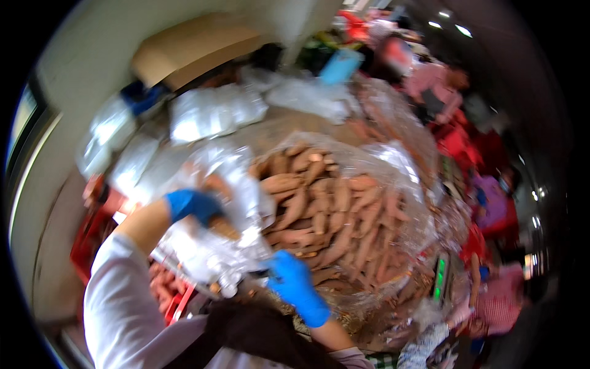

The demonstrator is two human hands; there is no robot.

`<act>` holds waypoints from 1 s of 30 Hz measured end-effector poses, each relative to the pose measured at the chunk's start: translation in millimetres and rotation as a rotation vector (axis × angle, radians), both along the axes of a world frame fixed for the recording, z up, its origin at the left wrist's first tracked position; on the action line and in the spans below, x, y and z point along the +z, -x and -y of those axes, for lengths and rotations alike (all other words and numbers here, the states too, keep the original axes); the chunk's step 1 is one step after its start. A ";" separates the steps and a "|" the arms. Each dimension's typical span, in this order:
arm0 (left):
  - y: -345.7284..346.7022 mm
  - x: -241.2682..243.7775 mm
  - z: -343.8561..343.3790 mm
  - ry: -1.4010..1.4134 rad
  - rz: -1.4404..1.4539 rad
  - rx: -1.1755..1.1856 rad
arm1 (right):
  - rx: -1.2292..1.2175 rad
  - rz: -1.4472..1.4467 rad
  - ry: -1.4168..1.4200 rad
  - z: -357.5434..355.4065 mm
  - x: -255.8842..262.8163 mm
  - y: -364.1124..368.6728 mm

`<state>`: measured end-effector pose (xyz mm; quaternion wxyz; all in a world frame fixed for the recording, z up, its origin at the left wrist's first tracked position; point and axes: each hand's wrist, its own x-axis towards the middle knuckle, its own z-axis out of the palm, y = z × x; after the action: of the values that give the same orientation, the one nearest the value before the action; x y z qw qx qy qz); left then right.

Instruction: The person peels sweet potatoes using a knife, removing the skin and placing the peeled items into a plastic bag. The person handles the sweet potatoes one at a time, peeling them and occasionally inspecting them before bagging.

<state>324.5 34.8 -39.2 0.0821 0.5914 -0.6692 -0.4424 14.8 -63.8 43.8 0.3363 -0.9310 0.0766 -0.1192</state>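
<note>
A heap of tapered brown root vegetables, apparently sweet potatoes (322,207), lies in clear plastic sheeting before me. Left of the heap, my left hand (193,207), in a blue glove, is closed around a brown root (223,228) above crumpled clear plastic bags (207,258). The motion blur hides how its fingers lie. My right hand (292,283), also gloved in blue, is at the near edge of the heap. It grips a small dark tool (259,273) that points left; its exact kind is too blurred to tell.
Stacked clear bags (216,113) lie beyond the heap, near a cardboard sheet (198,44). Reddish roots fill a red crate (177,304) at near left. At right are a device with a green lit display (439,279) and several people, one in a pink checked top (500,300).
</note>
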 end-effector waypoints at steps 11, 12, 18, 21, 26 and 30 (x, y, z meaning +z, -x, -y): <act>-5.6 -30.4 -36.2 -0.035 0.242 -0.160 | 0.195 0.047 -0.185 2.7 -5.4 -6.6; 3.7 -9.1 -43.7 -0.043 0.365 -0.122 | 0.218 -0.013 -0.234 4.4 -8.5 -5.8; -15.0 28.0 -58.4 -0.204 0.690 0.053 | 0.139 0.015 -0.234 -0.9 0.9 -15.7; -98.5 -23.1 -69.5 0.338 0.517 0.442 | 0.021 0.132 -0.252 10.5 3.2 -35.3; -86.7 80.5 -17.6 0.554 0.965 0.787 | -0.083 0.236 -0.332 36.5 69.0 -67.4; -85.5 113.2 -14.2 0.641 1.008 0.791 | 0.119 0.376 -0.091 15.4 87.0 -46.4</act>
<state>410.0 49.0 74.0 0.0866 0.8689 -0.4582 0.1659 61.1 -79.2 130.8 0.3931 -0.8790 -0.0377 -0.2674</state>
